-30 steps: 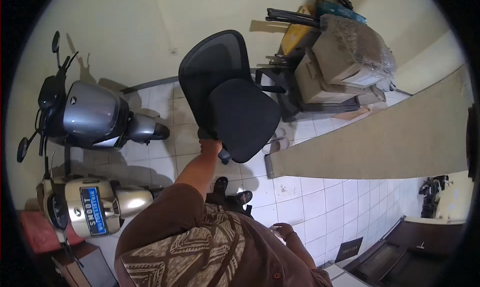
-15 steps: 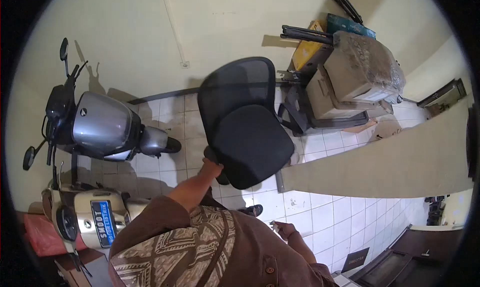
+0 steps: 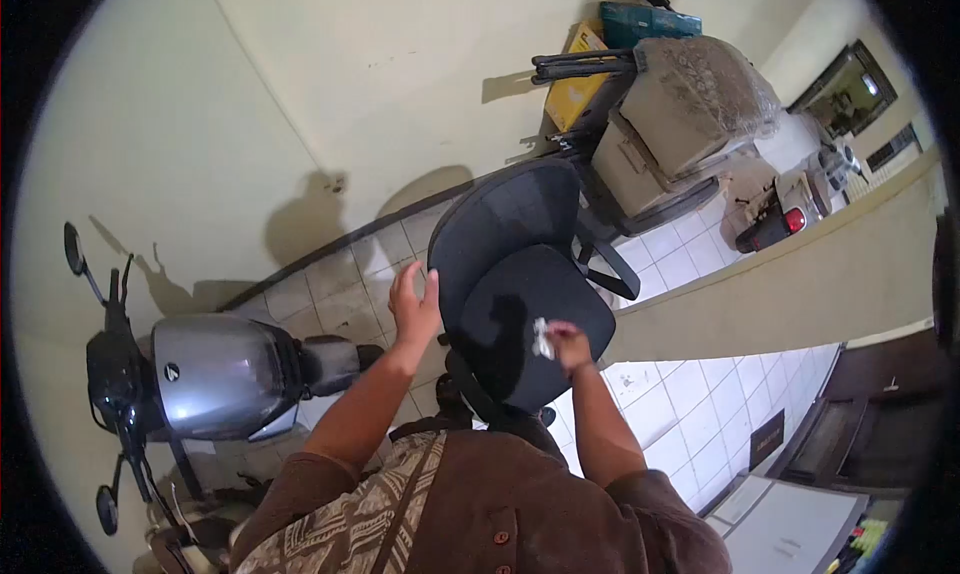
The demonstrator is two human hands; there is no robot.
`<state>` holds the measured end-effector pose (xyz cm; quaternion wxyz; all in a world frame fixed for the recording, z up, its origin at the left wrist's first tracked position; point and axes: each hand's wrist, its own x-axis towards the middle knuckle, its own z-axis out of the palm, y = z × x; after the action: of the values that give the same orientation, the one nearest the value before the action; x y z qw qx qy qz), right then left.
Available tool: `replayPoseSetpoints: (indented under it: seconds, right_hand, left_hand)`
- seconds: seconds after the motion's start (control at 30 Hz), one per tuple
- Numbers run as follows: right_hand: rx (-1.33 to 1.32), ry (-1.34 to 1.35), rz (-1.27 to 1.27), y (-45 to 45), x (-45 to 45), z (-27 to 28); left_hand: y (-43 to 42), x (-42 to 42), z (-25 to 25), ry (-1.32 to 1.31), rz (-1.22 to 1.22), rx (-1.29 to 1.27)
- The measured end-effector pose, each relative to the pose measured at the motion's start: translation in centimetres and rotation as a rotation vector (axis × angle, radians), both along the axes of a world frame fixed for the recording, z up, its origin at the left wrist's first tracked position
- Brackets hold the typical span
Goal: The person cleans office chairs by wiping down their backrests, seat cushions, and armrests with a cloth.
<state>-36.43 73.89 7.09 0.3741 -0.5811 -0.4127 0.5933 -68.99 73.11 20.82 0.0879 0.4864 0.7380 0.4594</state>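
Observation:
A black office chair (image 3: 520,314) with a mesh back and padded seat stands right in front of me. My left hand (image 3: 414,304) is raised at the left edge of the backrest, fingers apart and holding nothing. Over the right part of the seat, my right hand (image 3: 569,348) pinches a small crumpled white item (image 3: 543,340), perhaps tissue or cloth. Shadows fall across the seat.
A grey scooter (image 3: 220,377) stands at the left, with another below it. Wrapped boxes (image 3: 690,104) are stacked behind the chair. A beige partition (image 3: 760,299) runs to the right. At lower right are a white cabinet (image 3: 790,524) and dark door (image 3: 880,424).
My left hand has let go of the chair's side and risen beside the backrest. My right hand has come up from low at the right to over the seat, with the white item.

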Motion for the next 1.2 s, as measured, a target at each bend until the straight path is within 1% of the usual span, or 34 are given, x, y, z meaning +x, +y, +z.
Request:
replayPoseSetpoints:
  seconds: [0.03,0.07,0.1,0.13,0.2,0.23,0.27,0.3,0.33,0.37,0.4,0.47,0.53,0.6,0.63,0.67,0.7,0.77,0.83,0.87,0.9,0.93,0.97,1.0,1.03,1.07,1.1,1.17,1.2]
  right_hand:
    - [0.123,0.107,-0.016,2.7,-2.0,0.9]
    - [0.169,0.126,-0.057,4.8,-4.5,5.0]
    - [0.243,0.172,-0.093,7.2,-6.2,6.5]
    - [0.225,0.156,-0.105,9.3,-7.5,9.3]
    - [0.292,0.229,-0.190,14.8,-9.9,9.1]
    - [0.344,0.207,-0.217,16.6,-11.0,11.2]
    - [0.485,0.092,-0.192,18.7,-11.6,12.0]
    - [0.598,-0.005,-0.293,20.8,-12.9,12.4]
    - [0.649,-0.040,-0.328,22.4,-13.8,13.0]
    - [0.480,-0.101,-0.322,20.9,-14.8,18.3]
    - [0.508,-0.132,-0.356,21.9,-15.7,17.2]
    - [0.533,-0.156,-0.394,22.3,-17.2,17.2]
    - [0.719,-0.280,-0.260,20.3,-18.8,17.0]
    - [0.761,-0.209,-0.108,15.6,-21.0,17.6]
    - [0.846,-0.180,-0.033,13.5,-21.9,16.6]
    - [0.911,-0.196,-0.014,11.1,-22.4,16.3]
    - [0.846,-0.106,0.012,8.9,-22.9,15.4]
    - [0.764,0.026,0.016,5.0,-23.3,11.9]
    - [0.412,0.051,0.094,2.7,-22.2,6.5]
    - [0.336,-0.075,0.066,3.2,-21.4,4.2]
    - [0.254,-0.198,0.037,3.5,-20.6,2.8]
    - [0.143,-0.030,-0.120,4.7,-19.8,4.8]
    - [0.282,-0.144,-0.244,6.5,-19.5,5.7]
    - [0.518,-0.237,-0.297,8.3,-19.1,7.0]
    - [0.501,-0.088,-0.326,9.4,-18.9,12.2]
    - [0.609,-0.122,-0.376,11.0,-19.3,13.5]
    - [0.675,-0.044,-0.337,12.7,-20.0,13.4]
    - [0.785,-0.006,-0.224,12.9,-21.3,15.5]
    - [0.857,-0.059,-0.165,12.2,-21.9,15.6]
  left_hand:
    - [1.6,-0.8,1.6,-0.032,-0.105,0.034]
    - [2.7,-1.1,3.1,-0.025,-0.115,0.032]
    - [3.6,-1.2,4.4,0.069,-0.139,0.048]
    - [4.2,-1.3,5.0,0.164,-0.159,0.064]
    - [4.7,-1.6,4.1,0.173,-0.165,0.099]
    - [5.1,-1.8,3.9,0.172,-0.172,0.132]
    - [5.2,-1.6,3.8,0.211,-0.161,0.148]
    - [5.2,-1.7,3.8,0.223,-0.164,0.139]
    - [5.4,-1.8,3.9,0.222,-0.177,0.131]
    - [5.5,-1.9,3.9,0.221,-0.190,0.121]
    - [5.6,-1.8,3.7,0.252,-0.151,0.096]
    - [5.7,-1.8,3.4,0.237,-0.160,0.107]
    - [6.1,-1.9,3.3,0.220,-0.174,0.122]
    - [6.0,-1.8,2.9,0.128,-0.170,0.119]
    - [5.9,-2.0,2.7,0.126,-0.174,0.112]
    - [6.2,-2.5,2.6,-0.074,-0.182,0.006]
    - [6.6,-2.8,2.5,-0.271,-0.188,-0.100]
    - [6.8,-2.6,3.7,-0.314,-0.168,-0.112]
    - [6.6,-2.4,4.5,-0.164,-0.234,-0.061]
    - [6.7,-2.6,3.9,-0.015,-0.251,-0.013]
    - [6.6,-2.6,3.7,-0.012,-0.259,-0.023]
    - [6.7,-2.7,3.6,0.018,-0.274,0.001]
    - [7.0,-2.7,3.5,0.048,-0.287,0.028]
    - [7.0,-2.4,3.6,0.054,-0.293,0.021]
    - [6.8,-1.8,3.8,0.029,-0.258,0.028]
    - [6.8,-1.5,3.9,0.003,-0.225,0.037]
    - [6.9,-1.4,3.9,0.008,-0.233,0.035]
    - [6.9,-1.3,3.6,0.026,-0.213,0.022]
    - [6.8,-1.5,3.5,0.031,-0.221,0.017]
